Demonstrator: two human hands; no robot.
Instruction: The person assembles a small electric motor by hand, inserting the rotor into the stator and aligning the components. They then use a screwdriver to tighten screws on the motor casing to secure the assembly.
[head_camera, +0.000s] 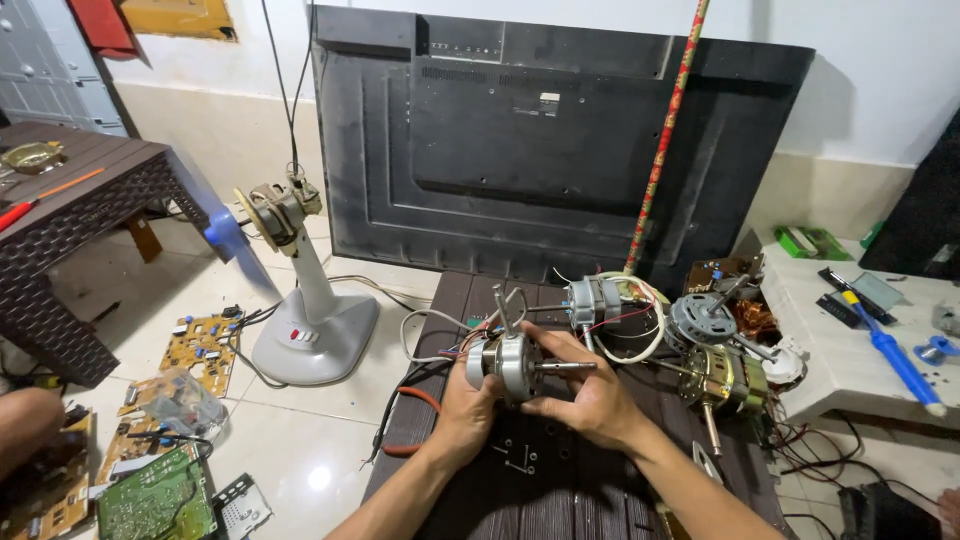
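Observation:
A silver fan motor (512, 362) with a steel shaft pointing right is held over a dark brown slatted table (530, 480). My left hand (465, 408) grips its left side from below. My right hand (585, 395) wraps its right side, thumb lying along the shaft. Coloured wires run from the motor toward the table's far end. Just behind it stands a second motor (592, 300) with a white cable loop.
More motors (722, 375) and copper coils lie at the table's right. A large black TV back panel (530, 140) leans on the wall. A grey fan stand (305, 320) and circuit boards (160, 495) sit on the tiled floor. A blue soldering iron (895, 362) lies at right.

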